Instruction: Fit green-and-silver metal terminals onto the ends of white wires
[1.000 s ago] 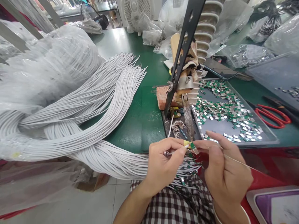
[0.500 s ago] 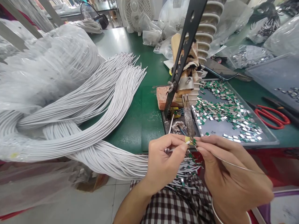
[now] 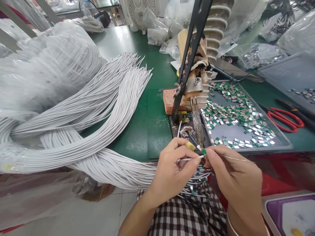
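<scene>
My left hand point(image 3: 174, 168) is closed, pinching a white cable point(image 3: 185, 159) whose end points right. Yellow tape point(image 3: 190, 146) wraps one of its fingertips. Close by, my right hand point(image 3: 233, 178) is closed with thumb and forefinger at a small green circuit board point(image 3: 204, 151), beside the cable's end. A thin solder wire point(image 3: 236, 158) runs out over the right hand; how it is gripped is hidden. Just above both hands stands the soldering iron's flat, worn tip point(image 3: 197, 124), pointing down. Fingers hide whether cable and board touch.
Bundled white cables point(image 3: 128, 98) cover the left side, some hanging over my lap with boards on their ends. A clear tray point(image 3: 221, 131) of small green boards lies right, with red-handled scissors point(image 3: 286, 119) beyond. A brick point(image 3: 169, 101) and black metal bracket point(image 3: 187, 62) stand by the iron.
Both hands have drawn slightly down from the iron's tip. My right hand has turned and shifted left, its fingers now on the green board. The view has moved slightly.
</scene>
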A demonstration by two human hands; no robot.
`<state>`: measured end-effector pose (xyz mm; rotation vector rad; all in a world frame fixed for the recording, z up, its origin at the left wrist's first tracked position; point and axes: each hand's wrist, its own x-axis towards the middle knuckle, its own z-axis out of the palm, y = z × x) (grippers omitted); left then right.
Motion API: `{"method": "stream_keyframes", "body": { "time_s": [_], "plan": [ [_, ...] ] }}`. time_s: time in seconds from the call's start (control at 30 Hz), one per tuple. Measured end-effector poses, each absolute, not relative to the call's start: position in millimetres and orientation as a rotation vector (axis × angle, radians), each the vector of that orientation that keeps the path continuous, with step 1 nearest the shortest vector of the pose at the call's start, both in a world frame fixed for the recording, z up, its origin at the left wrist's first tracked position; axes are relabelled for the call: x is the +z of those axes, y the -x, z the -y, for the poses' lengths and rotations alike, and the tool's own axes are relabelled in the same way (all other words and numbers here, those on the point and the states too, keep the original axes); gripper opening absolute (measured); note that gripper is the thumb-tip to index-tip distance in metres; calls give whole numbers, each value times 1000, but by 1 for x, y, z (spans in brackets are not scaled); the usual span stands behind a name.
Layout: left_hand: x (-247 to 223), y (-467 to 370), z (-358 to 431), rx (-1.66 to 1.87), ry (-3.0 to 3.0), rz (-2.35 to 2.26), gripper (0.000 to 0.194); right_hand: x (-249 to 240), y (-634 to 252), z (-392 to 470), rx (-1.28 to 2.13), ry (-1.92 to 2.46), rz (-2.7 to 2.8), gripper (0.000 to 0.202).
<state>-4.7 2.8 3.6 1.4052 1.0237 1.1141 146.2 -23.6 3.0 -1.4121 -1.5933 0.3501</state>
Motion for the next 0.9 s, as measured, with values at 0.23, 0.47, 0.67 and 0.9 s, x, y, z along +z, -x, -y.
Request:
{"method": "stream_keyframes", "body": {
  "time_s": [0.23, 0.47, 0.67, 0.9],
  "plan": [
    [8, 6, -8, 1015, -1195, -989, 19, -10, -145, 29, 71, 1353, 1623, 22],
    [15, 4, -14, 1096, -1131, -945, 20, -8, -143, 25, -39, 1201, 1546, 38],
    [17, 3, -16, 1130, -1101, -950, 18, -3, -141, 28, -65, 1266, 1579, 50],
    [12, 6, -12, 1086, -1102, -925, 21, -4, -139, 31, 107, 1192, 1504, 40]
  ]
}}
